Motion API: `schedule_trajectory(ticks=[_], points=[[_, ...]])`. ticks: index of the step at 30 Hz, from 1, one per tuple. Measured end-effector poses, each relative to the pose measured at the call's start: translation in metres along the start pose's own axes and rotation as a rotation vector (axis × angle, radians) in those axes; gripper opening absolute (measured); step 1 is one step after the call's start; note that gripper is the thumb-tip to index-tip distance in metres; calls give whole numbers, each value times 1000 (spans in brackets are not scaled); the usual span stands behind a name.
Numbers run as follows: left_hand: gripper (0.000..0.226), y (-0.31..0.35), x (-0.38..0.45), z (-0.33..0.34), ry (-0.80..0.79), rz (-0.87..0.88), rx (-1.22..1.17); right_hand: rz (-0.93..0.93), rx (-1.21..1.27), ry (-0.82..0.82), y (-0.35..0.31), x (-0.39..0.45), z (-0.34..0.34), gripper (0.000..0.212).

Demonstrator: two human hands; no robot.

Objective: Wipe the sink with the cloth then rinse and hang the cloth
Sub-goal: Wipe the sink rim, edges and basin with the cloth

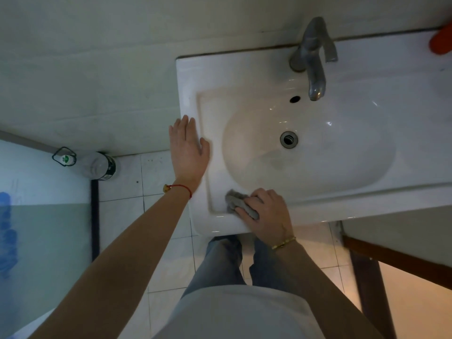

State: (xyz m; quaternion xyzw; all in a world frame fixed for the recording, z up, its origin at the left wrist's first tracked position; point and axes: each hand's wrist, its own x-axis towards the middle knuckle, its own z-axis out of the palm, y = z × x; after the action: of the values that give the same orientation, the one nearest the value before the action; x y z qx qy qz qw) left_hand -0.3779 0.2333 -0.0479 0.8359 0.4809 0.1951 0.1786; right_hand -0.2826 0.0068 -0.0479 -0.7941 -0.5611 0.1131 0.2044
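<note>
A white ceramic sink [190, 89] fills the upper right, with an oval basin, a metal drain [288, 139] and a grey faucet [314, 57] at the back. My right hand [266, 211] presses a crumpled grey cloth [236, 200] onto the sink's front left rim. My left hand [188, 148] lies flat with fingers spread on the sink's left rim, holding nothing.
A plastic bottle [97, 166] stands on the tiled floor left of the sink, by the wall. A red object [441, 42] sits at the sink's back right corner. A glass partition [44, 216] is at the left, a dark wooden frame [371, 277] at the lower right.
</note>
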Motion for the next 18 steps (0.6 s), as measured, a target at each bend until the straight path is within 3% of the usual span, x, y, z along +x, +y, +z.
schedule_trajectory(ticks=[9, 12, 15, 18], points=[[35, 87, -104, 18, -173, 239, -106, 169, -206, 115, 137, -31, -67, 38], [32, 115, -128, 39, -206, 176, -113, 168, -213, 120, 130, -23, -64, 33], [27, 141, -143, 56, -205, 56, -104, 7, -131, 45, 117, -18, -56, 34], [23, 168, -152, 70, -180, -20, -73, -78, -73, 13, 160, -27, -78, 38]])
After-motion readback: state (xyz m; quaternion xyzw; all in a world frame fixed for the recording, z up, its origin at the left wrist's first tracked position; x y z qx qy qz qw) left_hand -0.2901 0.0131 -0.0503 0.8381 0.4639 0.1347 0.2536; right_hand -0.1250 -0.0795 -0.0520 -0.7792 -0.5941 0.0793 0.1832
